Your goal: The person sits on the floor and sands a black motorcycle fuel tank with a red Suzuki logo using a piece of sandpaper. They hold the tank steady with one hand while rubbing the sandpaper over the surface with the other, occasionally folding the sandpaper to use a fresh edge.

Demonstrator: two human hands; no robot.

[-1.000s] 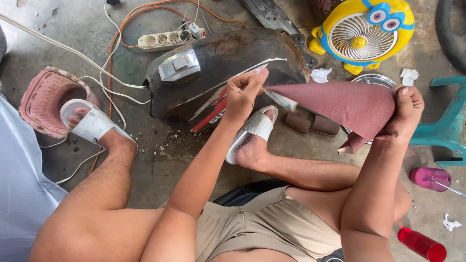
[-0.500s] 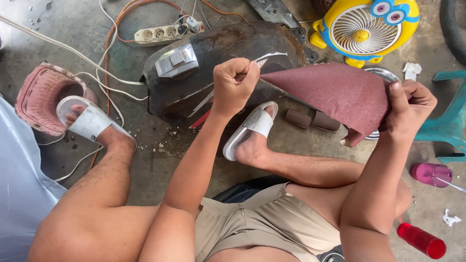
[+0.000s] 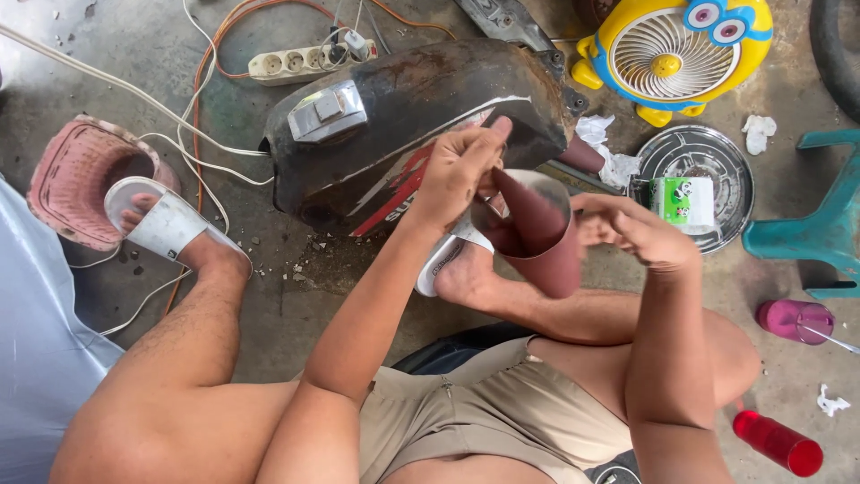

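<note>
A maroon sheet of sandpaper [image 3: 537, 237] is curled into a loop between my hands, its pale back showing inside. My left hand [image 3: 461, 170] pinches its upper left edge. My right hand [image 3: 632, 233] grips the right edge. Both hands hover just in front of a black, scuffed motorcycle fuel tank [image 3: 403, 116] lying on the concrete floor, with a metal cap and red lettering on its side. My feet in white sandals [image 3: 166, 224] rest on either side.
A white power strip [image 3: 300, 61] with orange and white cables lies behind the tank. A yellow cartoon fan [image 3: 672, 54], a round metal plate [image 3: 694, 161] with a green can, a teal plastic chair [image 3: 820, 224], a pink cup [image 3: 793, 320], a red bottle [image 3: 778, 442] and a pink basket [image 3: 76, 175] surround me.
The sandpaper was stretched out flat between my hands; my right hand has moved left toward the left hand, folding the sheet into a loop.
</note>
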